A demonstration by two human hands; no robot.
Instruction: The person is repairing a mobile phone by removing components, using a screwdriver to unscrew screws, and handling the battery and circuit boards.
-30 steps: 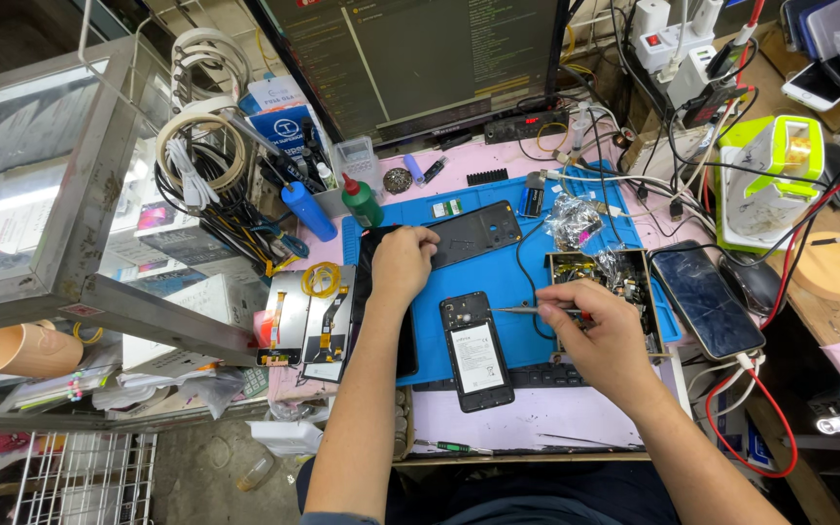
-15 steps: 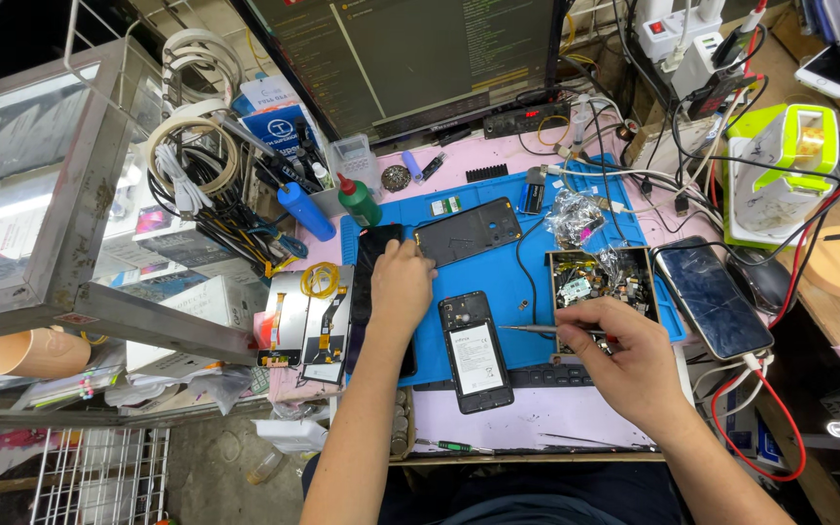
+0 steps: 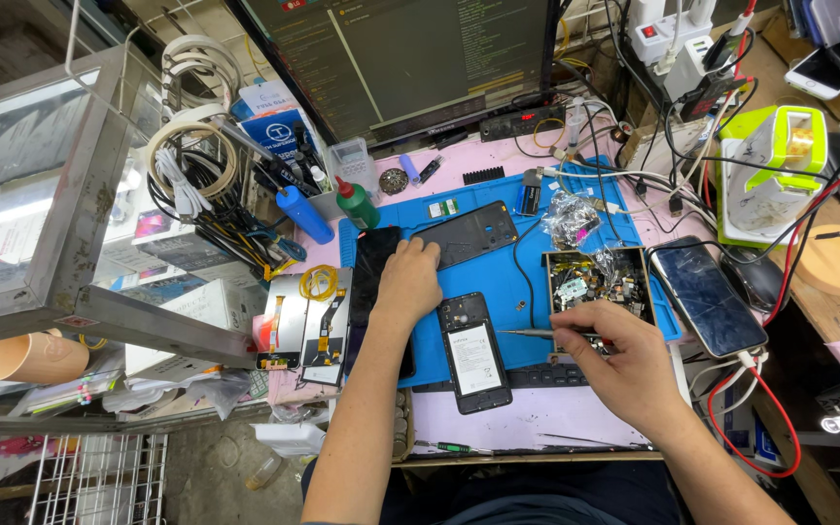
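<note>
Head view: opened phone (image 3: pixel 475 352) just left of right hand (image 3: pixel 622 367).

Opened black smartphone (image 3: pixel 475 352) lying face down and upright on a blue work mat (image 3: pixel 527 292), back cover off, pale battery exposed in its middle. Thin metal tweezers (image 3: pixel 537 333) held level just right of it, tip nearly touching its right edge. Second dark phone (image 3: pixel 373 282) flat at the mat's left edge, partly covered.
</note>
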